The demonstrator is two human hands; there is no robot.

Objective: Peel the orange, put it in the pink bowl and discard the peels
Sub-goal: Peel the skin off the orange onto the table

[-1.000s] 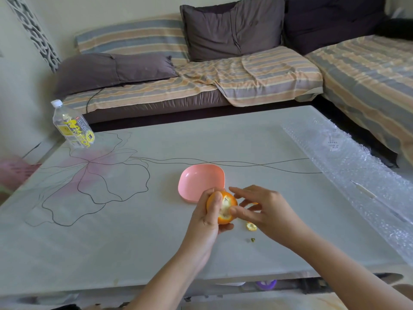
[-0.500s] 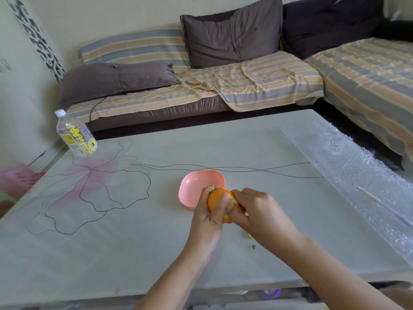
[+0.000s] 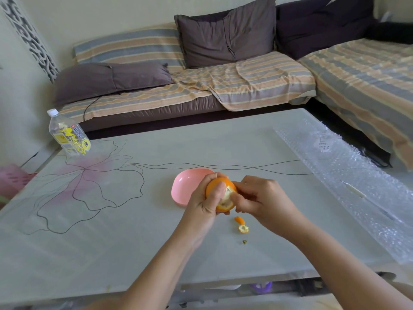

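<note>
The orange (image 3: pixel 218 185) is partly peeled, with pale pith showing on its near side. My left hand (image 3: pixel 204 203) grips it from the left, just above the table. The fingertips of my right hand (image 3: pixel 261 201) pinch the torn peel edge on the orange's right side. The empty pink bowl (image 3: pixel 184 189) sits on the table directly behind and left of the orange, partly hidden by my left hand. Two small peel pieces (image 3: pixel 241 224) and a tiny green stem bit (image 3: pixel 244 242) lie on the table below my hands.
The glass table (image 3: pixel 111 253) has a flower drawing on its left half. A clear bottle (image 3: pixel 68 134) with a yellow label stands at the far left corner. Bubble wrap (image 3: pixel 348 182) covers the right side. A striped sofa lies beyond, and a pink basket (image 3: pixel 11 180) sits left of the table.
My right hand came back onto the orange and is pinching the peel again. A second small peel piece now lies on the table. More pith is exposed.
</note>
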